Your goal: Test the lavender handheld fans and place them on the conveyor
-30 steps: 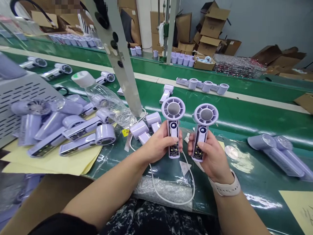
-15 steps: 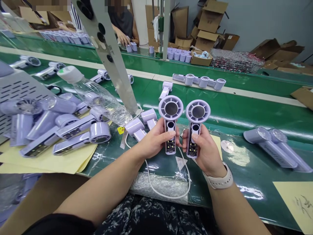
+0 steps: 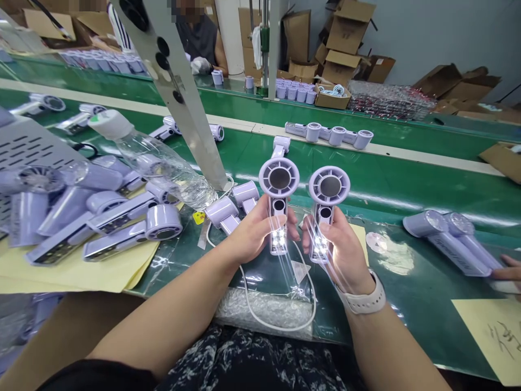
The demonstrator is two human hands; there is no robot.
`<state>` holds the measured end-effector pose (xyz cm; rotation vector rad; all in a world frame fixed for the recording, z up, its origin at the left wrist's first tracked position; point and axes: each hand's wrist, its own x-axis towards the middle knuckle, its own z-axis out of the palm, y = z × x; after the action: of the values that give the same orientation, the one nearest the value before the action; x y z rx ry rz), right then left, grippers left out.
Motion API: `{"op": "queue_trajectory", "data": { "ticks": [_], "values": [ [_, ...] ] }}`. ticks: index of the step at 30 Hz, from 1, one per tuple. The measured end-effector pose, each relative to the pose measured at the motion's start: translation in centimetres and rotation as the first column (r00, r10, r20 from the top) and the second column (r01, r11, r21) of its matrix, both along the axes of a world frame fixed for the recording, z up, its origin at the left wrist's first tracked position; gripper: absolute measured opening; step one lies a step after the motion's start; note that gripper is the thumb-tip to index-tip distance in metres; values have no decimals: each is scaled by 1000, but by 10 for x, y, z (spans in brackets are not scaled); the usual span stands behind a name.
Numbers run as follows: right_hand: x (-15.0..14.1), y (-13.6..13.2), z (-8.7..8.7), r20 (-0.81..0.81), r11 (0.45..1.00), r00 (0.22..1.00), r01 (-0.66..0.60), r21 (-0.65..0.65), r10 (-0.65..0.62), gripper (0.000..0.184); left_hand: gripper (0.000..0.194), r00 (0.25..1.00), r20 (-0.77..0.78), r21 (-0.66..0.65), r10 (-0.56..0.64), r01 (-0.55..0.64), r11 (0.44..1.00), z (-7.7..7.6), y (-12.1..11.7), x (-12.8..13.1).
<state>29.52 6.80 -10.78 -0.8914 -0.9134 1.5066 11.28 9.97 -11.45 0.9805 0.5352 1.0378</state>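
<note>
My left hand (image 3: 255, 231) is closed around the handle of a lilac handheld fan (image 3: 279, 179), thumb on its front. A matching handheld fan (image 3: 329, 185) is gripped in my right hand (image 3: 347, 247), which wears a pale watch strap. Both fans stand upright side by side, round grilles facing me. Bright white lights shine from the lower handles, where the circuit board is exposed, and the round displays are dark. Just left of my left hand, two more lilac fans (image 3: 222, 213) lie on the table. A white cable (image 3: 280, 328) loops below my hands.
Several fans (image 3: 118, 212) are piled on yellow paper at left, beside a clear plastic bottle (image 3: 163, 163) and a slanted metal post (image 3: 191, 108). At right lie two fans (image 3: 448, 239), with another person's hand (image 3: 510, 271) touching them. Beyond runs a green conveyor (image 3: 366, 174) carrying fans.
The number displays on both fans went dark, then white lights came on in their handles. Another person's hand has come in at the right edge. My view has shifted slightly.
</note>
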Motion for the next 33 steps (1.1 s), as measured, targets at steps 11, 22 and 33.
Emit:
{"op": "queue_trajectory", "data": {
  "ticks": [11, 22, 33],
  "values": [
    [0, 1, -3, -97, 998, 995, 12, -67, -19, 42, 41, 1000, -15, 13, 7, -7, 1000, -2, -1, 0],
    [-2, -5, 12, -115, 996, 991, 54, -77, -62, 51, 45, 999, 42, -36, 15, -13, 999, 7, -7, -7],
    [-5, -6, 10, -102, 989, 988, 105, -105, -115, 31, 51, 999, 27, -50, 35, -33, 998, 12, -12, -5]
  ]
}}
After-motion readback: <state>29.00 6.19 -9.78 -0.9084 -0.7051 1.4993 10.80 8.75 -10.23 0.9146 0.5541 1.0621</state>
